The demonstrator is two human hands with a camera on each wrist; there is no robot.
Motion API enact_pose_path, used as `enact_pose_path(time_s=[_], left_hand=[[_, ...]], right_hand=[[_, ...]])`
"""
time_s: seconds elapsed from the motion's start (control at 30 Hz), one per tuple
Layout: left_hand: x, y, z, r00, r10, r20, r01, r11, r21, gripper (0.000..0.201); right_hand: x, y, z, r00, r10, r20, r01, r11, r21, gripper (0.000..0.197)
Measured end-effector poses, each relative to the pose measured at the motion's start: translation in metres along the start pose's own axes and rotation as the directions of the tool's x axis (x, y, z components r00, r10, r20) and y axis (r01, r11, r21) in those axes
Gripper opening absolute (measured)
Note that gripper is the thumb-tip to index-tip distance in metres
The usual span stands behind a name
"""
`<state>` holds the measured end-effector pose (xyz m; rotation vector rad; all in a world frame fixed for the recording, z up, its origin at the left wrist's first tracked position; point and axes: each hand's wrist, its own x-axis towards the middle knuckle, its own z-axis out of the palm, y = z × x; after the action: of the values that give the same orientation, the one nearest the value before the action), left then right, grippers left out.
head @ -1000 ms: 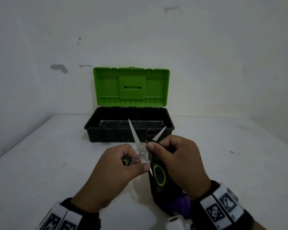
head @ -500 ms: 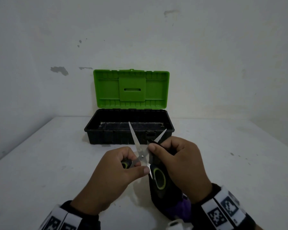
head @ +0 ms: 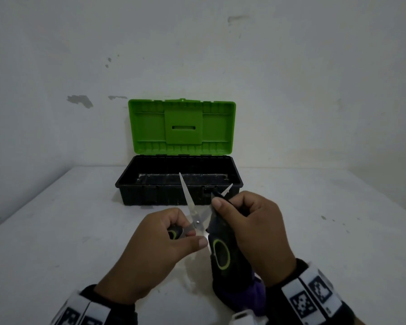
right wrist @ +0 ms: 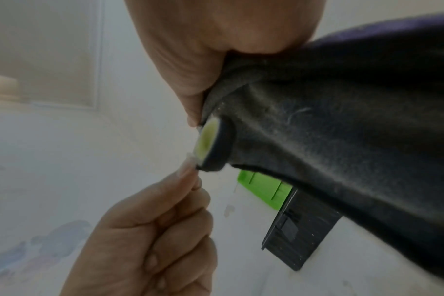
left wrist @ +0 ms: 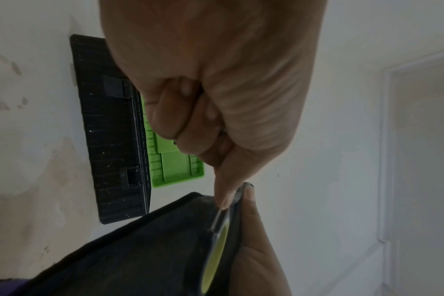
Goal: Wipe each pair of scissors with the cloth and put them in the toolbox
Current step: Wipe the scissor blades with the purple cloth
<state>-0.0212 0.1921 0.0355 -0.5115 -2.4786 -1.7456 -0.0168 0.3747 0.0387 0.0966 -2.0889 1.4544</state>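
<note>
Steel blades of the scissors [head: 189,202] stand spread in a V above the table [head: 56,231], in front of the toolbox [head: 178,184], whose green lid [head: 182,127] is tipped back against the wall. The left hand [head: 155,249] is clenched round one black handle with a green ring, thumb and forefinger pinching just below the pivot, so the long blade rises up out of that grip. The right hand [head: 253,233] grasps the dark cloth [head: 223,245] folded over the other blade, whose tip pokes out beyond the fingers; the cloth hangs down past the wrist, and the second handle lies against it. From the left wrist, the fingers [left wrist: 223,192] squeeze the handle edge beside the cloth [left wrist: 139,250].
</note>
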Motion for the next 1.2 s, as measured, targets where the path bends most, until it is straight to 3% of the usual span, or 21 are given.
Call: enact_pose_path(time_s=[0.07, 0.2, 0.37, 0.53, 0.7, 0.97, 1.13, 1.2], left_hand=[[-0.002, 0.002, -0.002, 1.000, 0.004, 0.022, -0.004, 1.000, -0.013, 0.024], [-0.003, 0.004, 0.000, 1.000, -0.003, 0.025, 0.002, 0.999, 0.041, 0.023], [-0.001, 0.009, -0.001, 0.997, -0.046, -0.054, 0.049, 0.997, 0.053, 0.024], [-0.001, 0.015, 0.003, 0.988, 0.061, -0.141, -0.026, 0.971, 0.238, 0.025], [-0.003, 0.016, 0.015, 0.981, 0.078, -0.175, -0.013, 0.939, 0.345, 0.025], [-0.007, 0.010, 0.018, 0.951, 0.249, -0.182, -0.144, 0.881, 0.451, 0.032], [-0.007, 0.008, 0.017, 0.945, 0.279, -0.173, -0.149, 0.835, 0.529, 0.028], [-0.007, 0.008, 0.016, 0.941, 0.294, -0.167, -0.161, 0.824, 0.543, 0.028]], right_hand=[[-0.001, -0.001, -0.003, 1.000, 0.007, 0.013, -0.008, 1.000, 0.015, 0.028], [0.019, 0.005, -0.015, 0.996, 0.025, -0.087, -0.022, 0.999, 0.030, 0.035], [0.029, 0.002, -0.033, 0.993, -0.008, -0.114, -0.001, 0.997, -0.073, 0.036], [0.016, -0.015, -0.026, 0.997, -0.066, 0.029, 0.070, 0.989, -0.134, 0.026], [0.004, -0.009, -0.003, 0.993, -0.061, 0.098, 0.074, 0.988, -0.134, 0.023], [0.006, -0.003, 0.002, 0.999, -0.054, 0.007, 0.054, 0.984, -0.171, 0.029], [-0.003, -0.008, 0.006, 0.996, -0.051, 0.073, 0.058, 0.994, -0.093, 0.024], [0.004, -0.002, 0.002, 0.998, -0.058, 0.004, 0.058, 0.990, -0.125, 0.027]])
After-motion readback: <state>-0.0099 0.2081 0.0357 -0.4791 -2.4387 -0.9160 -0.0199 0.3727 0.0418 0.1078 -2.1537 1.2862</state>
